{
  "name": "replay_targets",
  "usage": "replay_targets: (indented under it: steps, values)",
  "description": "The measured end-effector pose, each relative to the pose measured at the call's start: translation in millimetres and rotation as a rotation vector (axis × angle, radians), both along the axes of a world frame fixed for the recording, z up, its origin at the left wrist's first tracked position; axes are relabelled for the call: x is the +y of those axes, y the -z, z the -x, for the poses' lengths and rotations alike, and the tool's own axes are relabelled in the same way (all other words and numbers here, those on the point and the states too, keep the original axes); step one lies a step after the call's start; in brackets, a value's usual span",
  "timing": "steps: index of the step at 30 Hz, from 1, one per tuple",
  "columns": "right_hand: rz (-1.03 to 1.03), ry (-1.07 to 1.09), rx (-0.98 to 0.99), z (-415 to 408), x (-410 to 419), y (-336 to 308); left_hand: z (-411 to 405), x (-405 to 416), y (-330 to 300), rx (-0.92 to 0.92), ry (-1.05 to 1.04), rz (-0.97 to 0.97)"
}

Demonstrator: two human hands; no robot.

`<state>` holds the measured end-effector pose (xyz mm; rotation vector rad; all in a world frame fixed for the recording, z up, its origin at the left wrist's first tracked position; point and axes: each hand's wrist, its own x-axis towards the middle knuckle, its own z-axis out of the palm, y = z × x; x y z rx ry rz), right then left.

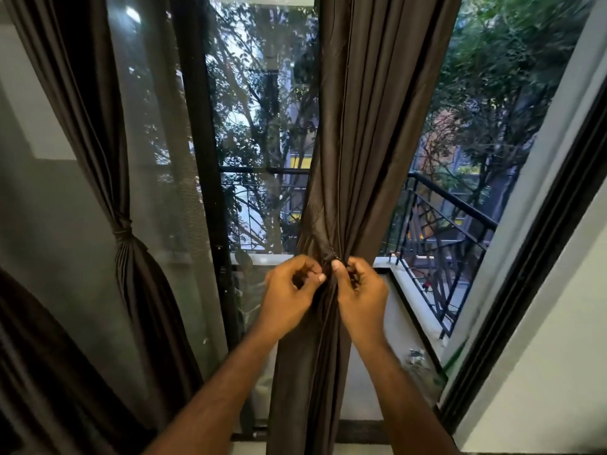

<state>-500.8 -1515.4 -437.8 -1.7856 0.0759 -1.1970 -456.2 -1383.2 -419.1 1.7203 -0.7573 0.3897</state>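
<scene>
A brown curtain (354,159) hangs down the middle of a glass balcony door, its cloth gathered into a narrow waist. Both hands meet at that waist, in front of the folds. The left hand (289,297) pinches the cloth from the curtain's left side and the right hand (361,297) from its right, fingers curled, thumbs nearly touching. Well to the left of this curtain hangs a second curtain (131,257), tied at its middle. Behind and to the right runs a black balcony railing (453,221).

Mostly hidden behind fingertips (321,277): curtain tie (329,256); curtain (356,133) top cut off.
</scene>
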Motion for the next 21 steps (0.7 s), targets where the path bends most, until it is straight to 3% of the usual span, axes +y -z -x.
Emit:
replay_targets:
  steps: [2, 6, 13, 18, 21]
  values:
    - [0.001, 0.009, -0.009, 3, 3, 1, -9, 7, -1, 0.015, 0.052, -0.006]
    - [0.002, 0.015, -0.004, 1, 6, 3, -12, 10, -5, 0.24, 0.292, 0.083]
    - [0.058, -0.082, 0.016, -3, -2, 0, -21, 8, -13, 0.033, 0.145, -0.03]
    - [0.086, -0.167, 0.033, -7, -13, -5, -19, 11, -37, 0.347, 0.398, -0.005]
    - [0.064, -0.209, 0.032, -5, -20, -8, -28, 17, -48, 0.319, 0.327, -0.027]
